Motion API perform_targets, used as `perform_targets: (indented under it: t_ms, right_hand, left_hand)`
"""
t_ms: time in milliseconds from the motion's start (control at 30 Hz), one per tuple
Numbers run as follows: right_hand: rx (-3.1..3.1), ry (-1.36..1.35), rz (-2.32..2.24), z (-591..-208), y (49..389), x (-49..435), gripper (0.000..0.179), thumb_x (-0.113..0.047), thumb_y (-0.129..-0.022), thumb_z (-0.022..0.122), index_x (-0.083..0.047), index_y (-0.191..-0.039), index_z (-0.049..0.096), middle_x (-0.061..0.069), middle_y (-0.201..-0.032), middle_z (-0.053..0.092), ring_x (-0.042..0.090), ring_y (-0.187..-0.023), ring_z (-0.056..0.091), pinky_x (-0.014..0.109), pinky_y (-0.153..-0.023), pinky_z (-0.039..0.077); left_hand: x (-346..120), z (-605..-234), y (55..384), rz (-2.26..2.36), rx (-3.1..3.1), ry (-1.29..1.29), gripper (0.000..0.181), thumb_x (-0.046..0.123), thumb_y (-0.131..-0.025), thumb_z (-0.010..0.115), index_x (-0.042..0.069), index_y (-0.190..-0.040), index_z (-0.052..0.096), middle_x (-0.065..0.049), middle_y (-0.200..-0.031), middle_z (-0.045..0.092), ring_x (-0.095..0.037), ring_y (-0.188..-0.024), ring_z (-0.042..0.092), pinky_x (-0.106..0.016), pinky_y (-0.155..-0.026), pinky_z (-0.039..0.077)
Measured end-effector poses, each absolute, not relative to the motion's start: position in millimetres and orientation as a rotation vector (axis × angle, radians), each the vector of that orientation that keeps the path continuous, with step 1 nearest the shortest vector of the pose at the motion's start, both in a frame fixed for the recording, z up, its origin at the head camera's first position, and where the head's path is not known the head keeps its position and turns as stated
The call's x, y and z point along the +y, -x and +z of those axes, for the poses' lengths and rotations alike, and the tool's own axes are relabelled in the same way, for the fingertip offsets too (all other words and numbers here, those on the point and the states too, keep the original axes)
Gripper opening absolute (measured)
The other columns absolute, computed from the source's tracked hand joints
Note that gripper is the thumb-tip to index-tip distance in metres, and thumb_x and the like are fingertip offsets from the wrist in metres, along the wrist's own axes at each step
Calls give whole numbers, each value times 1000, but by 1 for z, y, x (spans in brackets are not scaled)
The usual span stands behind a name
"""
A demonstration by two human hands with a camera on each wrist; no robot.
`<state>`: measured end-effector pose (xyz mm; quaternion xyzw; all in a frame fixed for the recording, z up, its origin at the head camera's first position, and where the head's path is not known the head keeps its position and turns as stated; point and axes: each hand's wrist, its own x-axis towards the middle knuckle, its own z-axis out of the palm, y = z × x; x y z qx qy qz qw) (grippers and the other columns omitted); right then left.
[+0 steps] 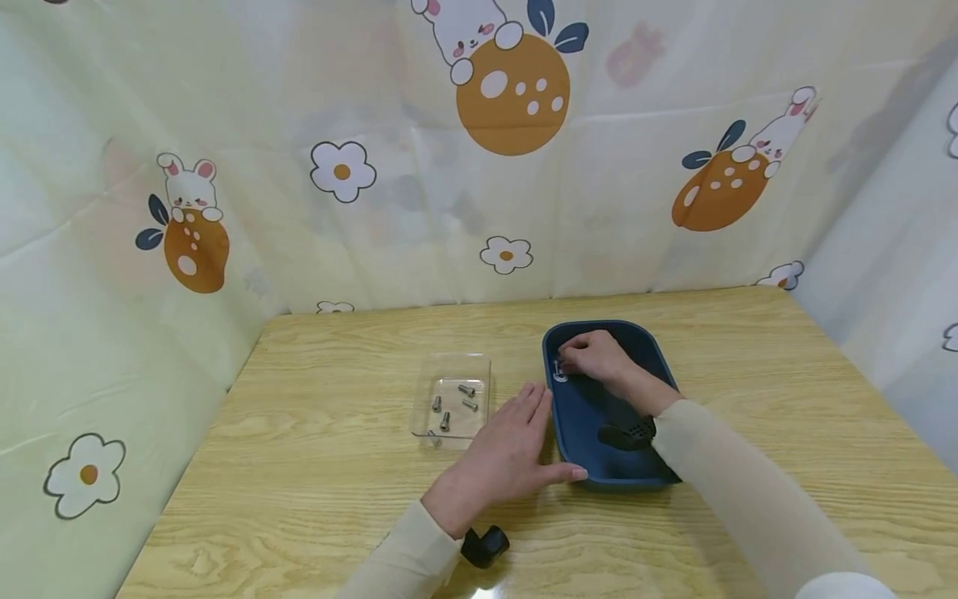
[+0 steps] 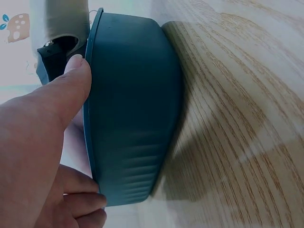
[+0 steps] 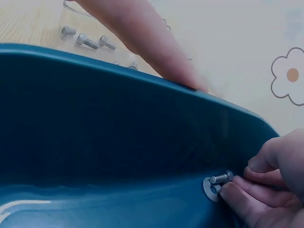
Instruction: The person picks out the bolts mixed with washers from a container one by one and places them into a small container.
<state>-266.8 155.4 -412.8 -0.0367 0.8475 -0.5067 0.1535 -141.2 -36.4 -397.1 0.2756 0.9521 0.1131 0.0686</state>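
Note:
A dark blue bin (image 1: 609, 481) stands on the table. My right hand (image 1: 599, 358) reaches inside, fingers bent down at its left wall. At those fingertips, the right wrist view has two metal bolts (image 3: 219, 178) and a flat washer (image 3: 208, 191) on the bin's floor. Fingertips seem to touch the bolts; whether they pinch one is unclear. My left hand (image 1: 509, 449) lies against the bin's near-left corner, its thumb (image 2: 76, 71) on the rim and the other fingers extended along the left side. Left of that hand sits a clear plastic tray (image 1: 422, 399) holding several bolts (image 1: 445, 421).
A wood-grain table (image 1: 337, 499) carries everything. Behind it hangs a patterned curtain (image 1: 404, 225), with more curtain at both sides. Black wrist devices are worn on the left wrist (image 1: 486, 547) and right wrist (image 1: 629, 434), the latter over the bin's inside.

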Motion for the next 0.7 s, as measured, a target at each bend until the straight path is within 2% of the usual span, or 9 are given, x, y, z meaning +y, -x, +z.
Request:
perform_targets:
  t_ms: [133,300,533,700]
  right_hand:
    - [2368,85,-1527,-415,266,151,35,-7,-101,49,14,-127,59,30,-122,65,31,-105,70,35,-91,58]
    - [2323,42,-1571,-420,267,149,34,-8,-99,53,13,-125,60,25,-116,69,19,-94,71,28,-83,58]
    - [2324,22,-1564,-422,266,146,32,-7,-95,57,10,-121,64,13,-98,73,17,-84,66,26,-79,57]
    - [2328,15,-1578,-423,266,145,30,-5,-94,58,11,-119,65,10,-93,72,14,-81,65,25,-75,56]
  left_hand:
    - [-36,-397,142,324,2870,-840,106,78,-86,46,5,-158,20,-10,-166,19,-23,-155,14,-39,-124,25]
    - [-35,-397,141,304,2880,-851,105,77,-86,46,4,-158,21,-11,-166,19,-23,-155,15,-39,-124,25]
    - [-35,-395,140,287,2883,-857,105,78,-86,46,5,-158,22,-11,-166,20,-24,-155,16,-39,-124,26]
    - [-35,-395,141,285,2873,-846,105,78,-86,46,6,-158,22,-10,-166,18,-23,-155,15,-39,-124,25]
